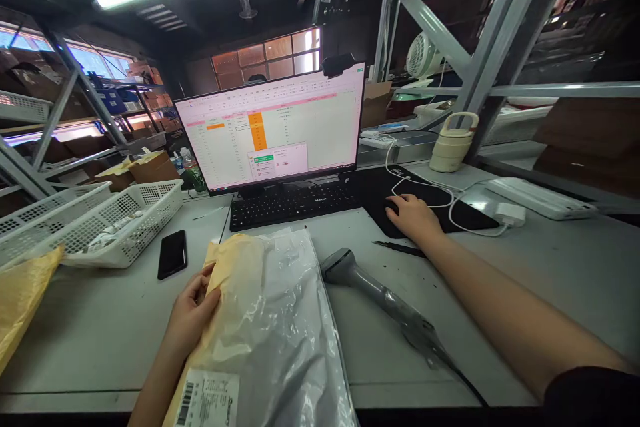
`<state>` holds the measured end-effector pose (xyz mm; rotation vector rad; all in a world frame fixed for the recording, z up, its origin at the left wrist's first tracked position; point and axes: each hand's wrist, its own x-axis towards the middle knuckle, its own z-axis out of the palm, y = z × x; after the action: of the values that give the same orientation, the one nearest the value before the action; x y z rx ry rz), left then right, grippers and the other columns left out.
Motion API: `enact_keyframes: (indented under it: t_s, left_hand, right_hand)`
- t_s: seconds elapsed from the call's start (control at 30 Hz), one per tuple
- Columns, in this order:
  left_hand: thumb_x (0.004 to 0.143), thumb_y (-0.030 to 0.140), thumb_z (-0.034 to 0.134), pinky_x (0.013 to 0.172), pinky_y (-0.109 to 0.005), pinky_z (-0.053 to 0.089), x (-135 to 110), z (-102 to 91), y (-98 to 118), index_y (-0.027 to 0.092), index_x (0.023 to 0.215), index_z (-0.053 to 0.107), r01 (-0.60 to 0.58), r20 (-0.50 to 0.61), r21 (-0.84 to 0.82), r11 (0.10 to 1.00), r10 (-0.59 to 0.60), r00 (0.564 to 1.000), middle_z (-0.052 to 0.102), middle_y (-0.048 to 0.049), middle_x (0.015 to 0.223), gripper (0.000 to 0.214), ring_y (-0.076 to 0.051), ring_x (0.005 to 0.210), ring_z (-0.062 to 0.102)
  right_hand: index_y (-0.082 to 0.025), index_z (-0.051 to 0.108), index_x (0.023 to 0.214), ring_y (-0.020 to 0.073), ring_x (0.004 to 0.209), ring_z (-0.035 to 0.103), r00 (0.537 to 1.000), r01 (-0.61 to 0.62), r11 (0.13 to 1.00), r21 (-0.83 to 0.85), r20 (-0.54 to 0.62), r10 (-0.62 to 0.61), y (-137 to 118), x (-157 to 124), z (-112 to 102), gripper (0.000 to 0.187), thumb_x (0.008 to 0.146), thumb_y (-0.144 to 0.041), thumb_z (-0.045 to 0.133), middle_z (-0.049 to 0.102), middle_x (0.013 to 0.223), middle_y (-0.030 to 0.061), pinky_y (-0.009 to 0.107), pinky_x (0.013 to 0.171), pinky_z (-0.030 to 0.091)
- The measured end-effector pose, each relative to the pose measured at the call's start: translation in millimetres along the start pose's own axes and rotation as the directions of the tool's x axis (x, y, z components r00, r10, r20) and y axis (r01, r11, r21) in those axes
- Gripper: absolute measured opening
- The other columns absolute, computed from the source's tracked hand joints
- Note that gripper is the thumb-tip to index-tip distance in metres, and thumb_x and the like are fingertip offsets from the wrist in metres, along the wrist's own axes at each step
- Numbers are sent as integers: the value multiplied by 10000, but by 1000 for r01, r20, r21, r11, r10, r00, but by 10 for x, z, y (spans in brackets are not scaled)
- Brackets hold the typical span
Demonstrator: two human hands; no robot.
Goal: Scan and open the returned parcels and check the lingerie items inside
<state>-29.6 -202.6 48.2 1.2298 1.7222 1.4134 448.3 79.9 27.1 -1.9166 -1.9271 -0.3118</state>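
My left hand (195, 307) is closed on the left edge of a yellow padded envelope (227, 253), thumb on top and fingers at its side. A shiny clear plastic bag (290, 320) overlaps the envelope, and a white barcode label (209, 399) shows at the near end. On the black mouse pad (465, 210), my right hand (413, 217) rests curled over a dark computer mouse, which it mostly hides. Between the two hands lies a grey barcode scanner (370, 287) with its cable trailing toward me. Beyond it is a black pen (399, 248).
A monitor (310, 127) showing a spreadsheet stands behind a black keyboard (290, 205). To the left are a phone (172, 253), white plastic baskets (135, 240) and another yellow envelope (25, 293). A cream lidded cup (453, 147), a white charger (511, 215) and a power strip (543, 198) sit right.
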Motion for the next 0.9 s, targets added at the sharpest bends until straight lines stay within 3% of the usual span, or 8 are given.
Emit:
enact_keyframes:
  t_s: [0.2,0.43,0.67,0.77,0.83,0.9]
  left_hand:
    - [733,400,745,1077,-410,413,14,-11,-73,206,673,517,-29,17,-7,1000,29,999,533,-86,1492,305,-342,1418,442]
    - [704,401,742,1093,-443,390,-12,-5,10,206,656,461,-11,-2,32,999,12,1000,500,-79,1527,346,-363,1390,462]
    - [673,388,771,895,-341,534,-30,44,60,210,725,428,-4,-29,-86,996,2,1000,413,-98,1592,390,-348,1363,506]
    - [707,391,760,741,-303,576,-58,52,61,237,974,562,55,-22,-118,992,-58,998,270,-65,1668,366,-304,1202,636]
    - [756,387,725,701,-288,585,-62,42,43,300,1238,572,97,-8,-112,989,-98,995,192,-42,1695,513,-290,1180,651]
    - [775,374,701,748,-292,594,-45,24,13,300,1352,561,101,-3,-100,990,-101,995,265,-63,1672,599,-304,1234,625]
  right_hand:
    - [-176,618,1372,339,1102,602,1000,-4,1000,-18,-16,3,-24,-21,-14,491,968,-375,426,592,1357,177,451,911,493]
    - [-107,585,1375,355,1137,590,999,-36,998,-54,13,37,-47,-22,-56,511,968,-375,429,591,1352,197,450,931,486]
    - [-55,573,1320,349,1117,595,998,-56,998,-32,21,57,-58,-20,-81,493,955,-369,467,615,1289,223,434,925,485]
    - [-71,548,1370,354,1136,585,998,-57,998,-29,29,58,-57,-21,-79,511,961,-366,469,596,1324,224,445,920,489]
    - [-87,552,1376,354,1140,582,998,-53,998,-32,26,54,-52,-19,-68,503,967,-365,461,588,1341,216,447,918,490]
    - [-78,567,1354,350,1135,582,998,-51,998,-34,22,52,-45,-15,-53,494,965,-363,460,594,1332,213,444,925,485]
